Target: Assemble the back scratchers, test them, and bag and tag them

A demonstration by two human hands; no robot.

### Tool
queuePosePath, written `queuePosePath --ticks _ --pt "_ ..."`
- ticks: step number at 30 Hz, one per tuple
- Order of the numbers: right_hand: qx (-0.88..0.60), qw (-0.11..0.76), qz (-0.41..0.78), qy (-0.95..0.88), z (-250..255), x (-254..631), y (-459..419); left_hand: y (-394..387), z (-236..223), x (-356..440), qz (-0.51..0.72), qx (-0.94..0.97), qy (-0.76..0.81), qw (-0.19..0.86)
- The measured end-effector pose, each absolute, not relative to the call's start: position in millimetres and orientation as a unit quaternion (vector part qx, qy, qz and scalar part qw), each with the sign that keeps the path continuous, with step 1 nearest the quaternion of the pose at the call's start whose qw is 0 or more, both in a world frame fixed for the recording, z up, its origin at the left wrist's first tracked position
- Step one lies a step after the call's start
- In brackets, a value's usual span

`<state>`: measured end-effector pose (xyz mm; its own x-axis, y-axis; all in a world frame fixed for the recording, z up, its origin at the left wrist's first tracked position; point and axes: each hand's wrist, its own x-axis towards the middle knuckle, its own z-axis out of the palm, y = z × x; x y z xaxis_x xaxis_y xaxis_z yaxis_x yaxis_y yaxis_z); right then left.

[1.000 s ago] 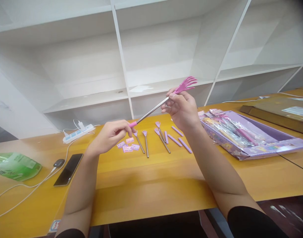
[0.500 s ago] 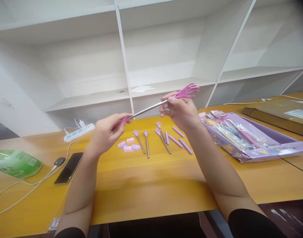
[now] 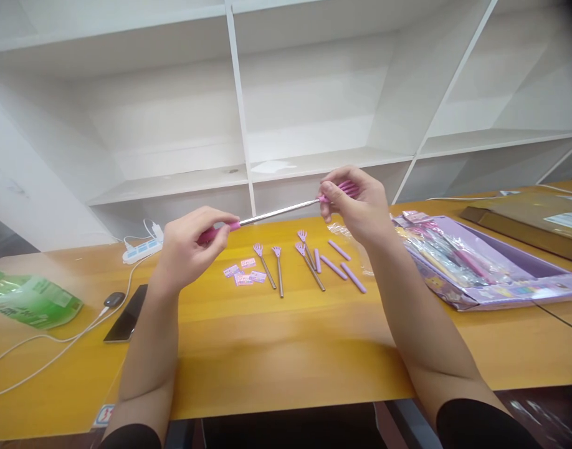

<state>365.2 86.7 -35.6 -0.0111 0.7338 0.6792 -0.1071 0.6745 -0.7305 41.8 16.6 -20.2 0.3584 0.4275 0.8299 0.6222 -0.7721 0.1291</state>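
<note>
Between my hands, above the table, a pink telescopic back scratcher is stretched out with its metal rod showing. My left hand is closed round its pink handle. The fingers of my right hand grip it at the hand-shaped pink head, which they partly cover. On the table below lie several purple-headed back scratchers without handles. Several loose purple handle tubes rest to their right. Small printed cards are grouped on the left.
A purple display box with bagged back scratchers stands on the right, near a cardboard box. On the left are a green pouch, a phone, a power strip and white cables. White shelving rises behind.
My right hand has moved from the rod just below the head onto the head itself, now partly covering it. My left hand has shifted slightly left with the handle.
</note>
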Motion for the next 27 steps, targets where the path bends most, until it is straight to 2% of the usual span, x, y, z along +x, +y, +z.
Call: queuePosePath --ticks 8,14,20,24,27 --pt "-0.24 0.621 0.311 -0.678 -32.9 365.3 78.7 4.2 -18.7 36.8 -0.503 -0.791 -0.342 0.066" --pt "-0.234 0.664 0.299 -0.644 -37.8 358.5 79.0 1.5 -22.4 40.9 -0.527 -0.762 -0.375 0.036" --pt "-0.223 0.696 0.308 -0.609 -39.8 352.2 81.3 5.7 -25.8 49.6 -0.637 -0.689 -0.339 -0.07" --pt "-0.237 0.677 0.308 -0.624 -41.7 358.0 86.0 5.7 -21.2 46.9 -0.659 -0.676 -0.279 -0.176" --pt "-0.241 0.665 0.313 -0.634 -42.7 359.3 86.2 4.8 -18.4 46.2 -0.666 -0.673 -0.246 -0.207"
